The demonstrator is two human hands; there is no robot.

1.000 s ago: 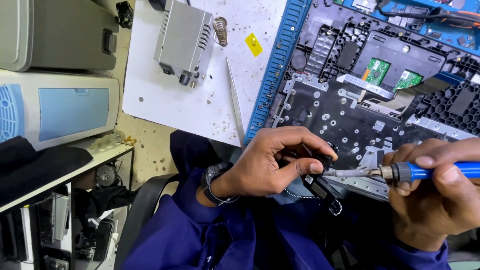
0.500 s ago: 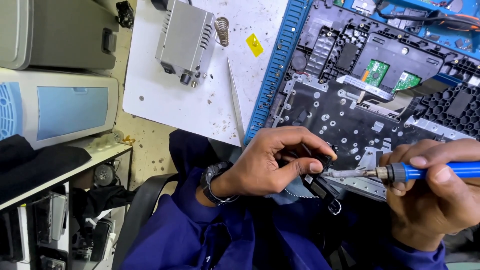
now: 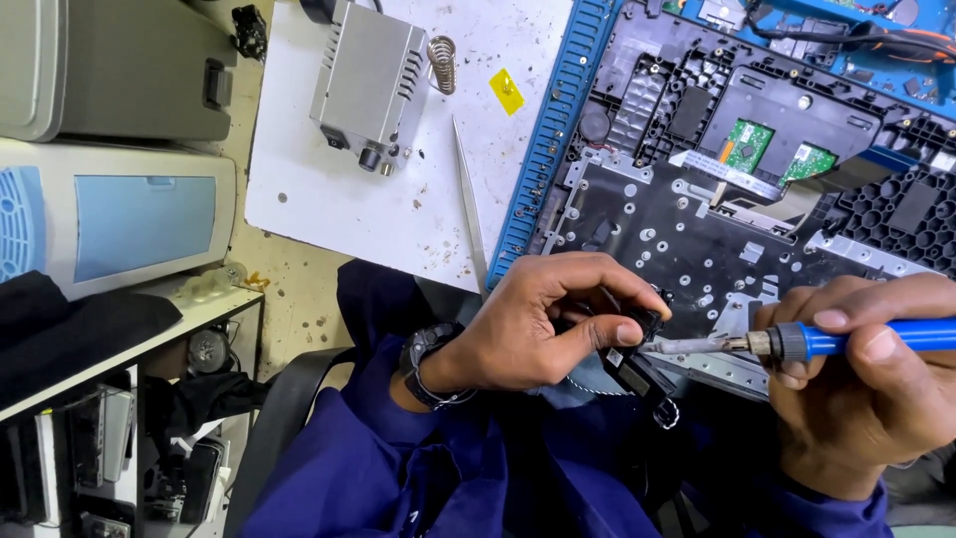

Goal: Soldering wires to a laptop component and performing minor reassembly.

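I saw the small black plastic component [image 3: 632, 344] pinched in my left hand [image 3: 538, 324], fingers closed around it, just in front of the opened black laptop chassis [image 3: 697, 229]; my right hand [image 3: 866, 389] was clamped on the blue-handled soldering iron [image 3: 797, 342], its metal tip touching the component; behind lay the white board [image 3: 398, 199], a grey metal box [image 3: 368, 85] and steel tweezers [image 3: 468, 199].
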